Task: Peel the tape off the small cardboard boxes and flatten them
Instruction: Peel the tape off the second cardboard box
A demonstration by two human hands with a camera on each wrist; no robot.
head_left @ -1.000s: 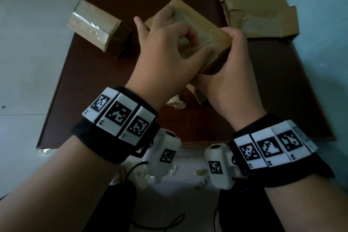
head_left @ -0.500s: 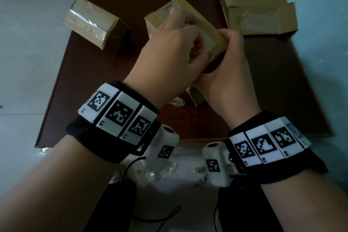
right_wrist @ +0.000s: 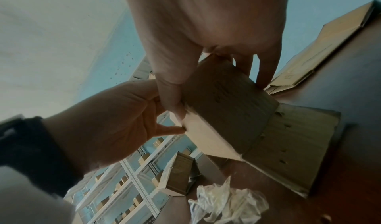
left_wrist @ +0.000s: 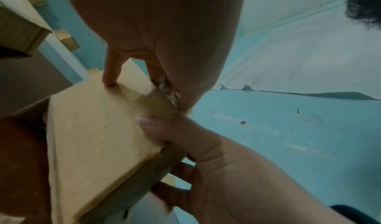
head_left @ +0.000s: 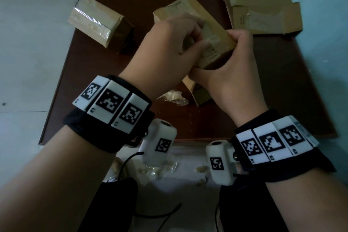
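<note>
Centre frame: right hand (head_left: pixel 228 79) is gripping the small brown cardboard box (head_left: pixel 212 24); left hand (head_left: pixel 169 51) fingers (left_wrist: pixel 111 74) are pinching its clear tape (left_wrist: pixel 169 92).

**Room around the held box**

Left of the held box (head_left: pixel 197 22), a taped box (head_left: pixel 98 24) blocks the table (head_left: pixel 282 90). Right, a flattened carton (head_left: pixel 263 5) lies. Nearside, crumpled tape (head_left: pixel 174 97); bare tabletop beyond it.

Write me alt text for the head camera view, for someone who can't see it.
Two hands work on a small cardboard box held above a dark brown table: the right hand grips its near end while the left hand picks at the tape on top. A taped box lies to the left, an opened box at the far right.
</note>
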